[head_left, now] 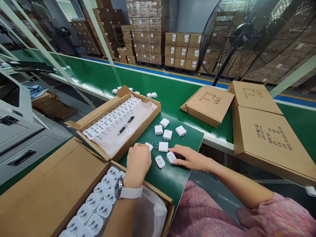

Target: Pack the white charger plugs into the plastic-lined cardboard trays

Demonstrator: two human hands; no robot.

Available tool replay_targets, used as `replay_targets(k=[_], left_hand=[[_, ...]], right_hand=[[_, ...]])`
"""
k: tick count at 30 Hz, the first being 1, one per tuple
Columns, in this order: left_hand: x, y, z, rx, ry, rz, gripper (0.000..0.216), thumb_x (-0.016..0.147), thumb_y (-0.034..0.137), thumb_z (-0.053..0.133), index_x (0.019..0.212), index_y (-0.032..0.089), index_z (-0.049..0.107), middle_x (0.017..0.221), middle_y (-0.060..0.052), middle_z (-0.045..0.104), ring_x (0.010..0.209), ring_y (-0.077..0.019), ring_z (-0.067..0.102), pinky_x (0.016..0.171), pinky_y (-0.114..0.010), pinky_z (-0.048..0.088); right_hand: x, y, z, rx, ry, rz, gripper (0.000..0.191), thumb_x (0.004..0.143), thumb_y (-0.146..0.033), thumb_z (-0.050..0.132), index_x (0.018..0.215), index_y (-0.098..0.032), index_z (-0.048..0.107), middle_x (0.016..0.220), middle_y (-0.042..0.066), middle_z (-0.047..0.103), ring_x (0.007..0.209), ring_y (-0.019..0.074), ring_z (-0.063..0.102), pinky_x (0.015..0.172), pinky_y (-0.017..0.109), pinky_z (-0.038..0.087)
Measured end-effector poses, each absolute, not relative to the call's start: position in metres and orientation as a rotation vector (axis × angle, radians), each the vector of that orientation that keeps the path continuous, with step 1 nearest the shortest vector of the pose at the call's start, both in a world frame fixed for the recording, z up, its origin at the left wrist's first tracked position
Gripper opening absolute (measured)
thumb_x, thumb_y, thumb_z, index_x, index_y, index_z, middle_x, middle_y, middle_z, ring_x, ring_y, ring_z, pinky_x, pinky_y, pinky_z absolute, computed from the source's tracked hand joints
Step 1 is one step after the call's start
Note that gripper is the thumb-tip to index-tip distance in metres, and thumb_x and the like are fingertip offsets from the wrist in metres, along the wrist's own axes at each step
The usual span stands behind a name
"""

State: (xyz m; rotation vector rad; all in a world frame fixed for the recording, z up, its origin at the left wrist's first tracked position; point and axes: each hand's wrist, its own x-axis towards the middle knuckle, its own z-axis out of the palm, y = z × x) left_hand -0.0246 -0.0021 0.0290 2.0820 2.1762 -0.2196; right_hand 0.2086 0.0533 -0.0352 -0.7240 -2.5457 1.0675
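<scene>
My left hand rests curled on the green work surface, its fingers closed on a white charger plug. My right hand reaches in from the right, fingers touching another white charger lying on the surface. Several loose white chargers lie just beyond both hands, and one sits between them. A white watch is on my left wrist.
An open cardboard box behind my left hand holds a row of chargers and a black pen. A nearer open box holds several chargers. Closed flat cartons lie on the green conveyor. A large black fan stands behind.
</scene>
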Motion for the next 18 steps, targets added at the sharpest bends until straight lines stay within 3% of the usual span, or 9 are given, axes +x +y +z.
replay_targets(k=[3, 6, 10, 14, 18], left_hand=[[-0.024, 0.002, 0.025, 2.058, 2.203, -0.174, 0.034, 0.091, 0.025, 0.053, 0.124, 0.014, 0.057, 0.122, -0.014, 0.061, 0.116, -0.0308, 0.056, 0.093, -0.041, 0.049], [-0.025, 0.005, 0.018, 2.004, 2.182, -0.210, 0.036, 0.089, 0.017, 0.052, 0.125, 0.015, 0.053, 0.120, -0.013, 0.058, 0.111, -0.0265, 0.058, 0.087, -0.034, 0.049], [-0.032, -0.005, 0.025, 1.975, 2.120, -0.258, 0.038, 0.086, 0.012, 0.049, 0.125, 0.015, 0.052, 0.118, -0.013, 0.055, 0.097, -0.0248, 0.065, 0.078, -0.034, 0.049], [-0.033, -0.024, 0.036, 1.974, 1.876, -0.163, 0.043, 0.086, 0.018, 0.054, 0.128, 0.022, 0.050, 0.123, -0.008, 0.054, 0.095, -0.0211, 0.066, 0.079, -0.031, 0.049], [-0.019, -0.032, 0.035, 1.944, 1.797, -0.132, 0.048, 0.085, 0.031, 0.064, 0.131, 0.026, 0.050, 0.122, -0.007, 0.054, 0.095, -0.0250, 0.066, 0.074, -0.033, 0.048]], right_hand=[[0.198, 0.071, -0.035, -0.683, -2.483, 0.888, 0.036, 0.102, -0.037, 0.043, 0.132, -0.022, 0.055, 0.110, 0.010, 0.056, 0.097, 0.0212, 0.056, 0.087, 0.038, 0.049], [0.184, 0.093, -0.032, -0.514, -2.640, 0.704, 0.038, 0.101, -0.030, 0.044, 0.136, -0.021, 0.054, 0.114, 0.013, 0.056, 0.104, 0.0244, 0.055, 0.092, 0.042, 0.048], [0.166, 0.111, -0.026, -0.378, -2.896, 0.558, 0.039, 0.095, -0.034, 0.058, 0.129, -0.016, 0.060, 0.106, 0.014, 0.059, 0.096, 0.0260, 0.057, 0.084, 0.041, 0.050], [0.157, 0.110, -0.026, -0.414, -2.934, 0.570, 0.044, 0.086, -0.032, 0.069, 0.124, -0.012, 0.060, 0.101, 0.014, 0.060, 0.091, 0.0262, 0.057, 0.078, 0.039, 0.051], [0.169, 0.098, -0.033, -0.542, -2.654, 0.759, 0.044, 0.080, -0.016, 0.062, 0.124, -0.015, 0.059, 0.104, 0.011, 0.062, 0.094, 0.0241, 0.058, 0.085, 0.040, 0.050]])
